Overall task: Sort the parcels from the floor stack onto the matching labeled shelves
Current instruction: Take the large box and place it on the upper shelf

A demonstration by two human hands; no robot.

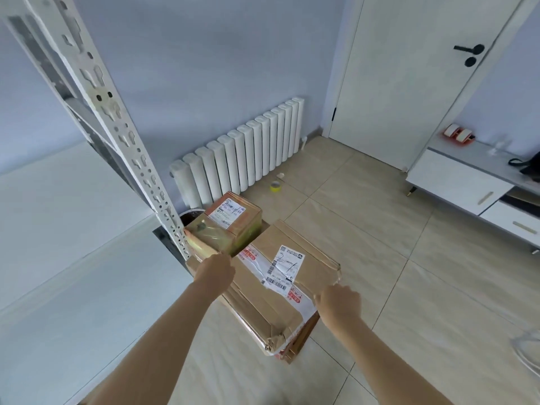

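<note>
A large flat cardboard parcel with a white shipping label and red-printed tape lies on top of the floor stack. My left hand grips its left edge and my right hand grips its right edge, fingers curled under. Behind it sits a smaller brown box wrapped in yellowish tape, with its own label on top. The white metal shelf unit rises at the left, its perforated post just beside the small box. No shelf labels are visible.
White shelf boards fill the left side. A white radiator stands against the back wall, with a yellow tape roll on the tiled floor before it. A white door and a low cabinet are at right.
</note>
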